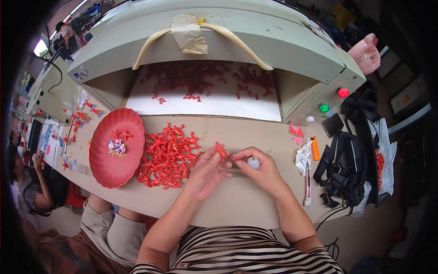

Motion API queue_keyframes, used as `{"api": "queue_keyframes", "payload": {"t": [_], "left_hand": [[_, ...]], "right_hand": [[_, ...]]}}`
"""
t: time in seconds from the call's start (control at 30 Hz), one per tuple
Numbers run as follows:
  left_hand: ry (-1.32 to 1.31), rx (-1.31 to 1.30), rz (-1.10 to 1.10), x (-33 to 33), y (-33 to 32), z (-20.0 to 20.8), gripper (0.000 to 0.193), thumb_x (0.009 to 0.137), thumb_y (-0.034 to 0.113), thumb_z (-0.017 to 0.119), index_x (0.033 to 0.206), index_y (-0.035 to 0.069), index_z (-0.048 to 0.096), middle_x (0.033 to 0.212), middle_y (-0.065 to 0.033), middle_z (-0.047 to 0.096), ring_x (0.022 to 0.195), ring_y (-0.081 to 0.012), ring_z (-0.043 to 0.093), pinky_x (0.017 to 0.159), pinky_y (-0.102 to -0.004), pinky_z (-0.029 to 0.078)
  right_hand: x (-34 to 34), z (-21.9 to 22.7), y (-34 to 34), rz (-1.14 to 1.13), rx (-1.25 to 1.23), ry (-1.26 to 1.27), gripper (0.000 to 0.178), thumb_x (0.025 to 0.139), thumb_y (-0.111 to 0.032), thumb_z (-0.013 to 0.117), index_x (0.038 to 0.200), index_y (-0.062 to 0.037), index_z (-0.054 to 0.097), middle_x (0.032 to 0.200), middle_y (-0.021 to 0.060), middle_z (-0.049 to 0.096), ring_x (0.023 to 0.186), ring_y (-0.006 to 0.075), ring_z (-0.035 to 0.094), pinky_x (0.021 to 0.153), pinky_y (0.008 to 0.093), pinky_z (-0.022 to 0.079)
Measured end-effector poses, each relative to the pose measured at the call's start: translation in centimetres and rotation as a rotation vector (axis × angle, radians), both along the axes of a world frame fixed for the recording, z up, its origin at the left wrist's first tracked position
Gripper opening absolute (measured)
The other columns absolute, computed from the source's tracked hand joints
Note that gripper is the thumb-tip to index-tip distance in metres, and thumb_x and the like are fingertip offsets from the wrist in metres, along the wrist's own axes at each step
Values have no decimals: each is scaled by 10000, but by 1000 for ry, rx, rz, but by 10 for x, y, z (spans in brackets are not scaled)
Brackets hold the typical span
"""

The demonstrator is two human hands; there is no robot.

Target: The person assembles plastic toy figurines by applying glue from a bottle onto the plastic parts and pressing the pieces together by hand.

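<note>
Red bowl (107,171) with small figures (121,134)

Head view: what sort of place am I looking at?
Probably a small factory or workshop: many small red figures lie heaped on the worktable, a grey open-fronted machine stands across its far side, and other people are at the left.

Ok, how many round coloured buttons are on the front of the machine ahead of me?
2: on the grey machine, a red button near its right end and a green button just lower left.
</note>
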State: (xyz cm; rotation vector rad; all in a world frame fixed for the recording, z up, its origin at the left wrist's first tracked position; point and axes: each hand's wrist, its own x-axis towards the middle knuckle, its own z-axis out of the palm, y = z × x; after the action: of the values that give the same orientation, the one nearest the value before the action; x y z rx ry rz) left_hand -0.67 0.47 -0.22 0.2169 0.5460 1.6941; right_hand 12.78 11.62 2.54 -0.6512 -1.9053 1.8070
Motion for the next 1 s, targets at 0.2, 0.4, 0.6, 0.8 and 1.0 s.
{"api": "queue_keyframes", "payload": {"t": [0.2, 0.4, 0.6, 0.8, 1.0], "left_hand": [[-6, -23, -20, 0, -1, 1, 268, 868, 109, 489, 1131, 55, 472, 1021, -87, 561, 875, -172, 579, 749, -302, 504], [-1, -15, 18, 2, 0, -2, 264, 873, 88, 469, 1130, 27, 456, 1000, -108, 564, 882, -191, 584, 787, -298, 505], [-60, -12, 21, 0, -2, 0, 260, 868, 90, 483, 1120, 30, 472, 1011, -106, 563, 893, -185, 580, 800, -303, 501], [-84, -13, 0, 2, -2, -1, 261, 867, 93, 485, 1120, 30, 470, 1016, -105, 557, 895, -178, 575, 805, -303, 500], [-10, -62, 3, 4, -1, 1, 263, 866, 92, 486, 1122, 38, 471, 1017, -104, 557, 876, -174, 577, 785, -306, 505]], "right_hand": [[0, -4, -3, 19, 8, 14, 150, 806, -79, 582, 940, -15, 568, 854, 7, 578, 786, 84, 533, 702, 222, 439], [0, -9, 1, 42, -294, 18, 160, 816, -110, 581, 931, 1, 574, 822, 2, 584, 760, 62, 528, 694, 210, 437], [3, 2, 2, 56, -282, -4, 140, 821, -110, 582, 923, -15, 591, 781, 3, 583, 675, 51, 517, 609, 186, 428], [2, -3, 1, 67, -340, -25, 128, 811, -101, 591, 905, -15, 592, 765, -1, 574, 655, 48, 503, 595, 184, 419], [7, 7, 5, -70, -163, 13, 109, 809, -83, 589, 893, -13, 588, 760, -6, 568, 661, 48, 495, 598, 186, 416]]}}
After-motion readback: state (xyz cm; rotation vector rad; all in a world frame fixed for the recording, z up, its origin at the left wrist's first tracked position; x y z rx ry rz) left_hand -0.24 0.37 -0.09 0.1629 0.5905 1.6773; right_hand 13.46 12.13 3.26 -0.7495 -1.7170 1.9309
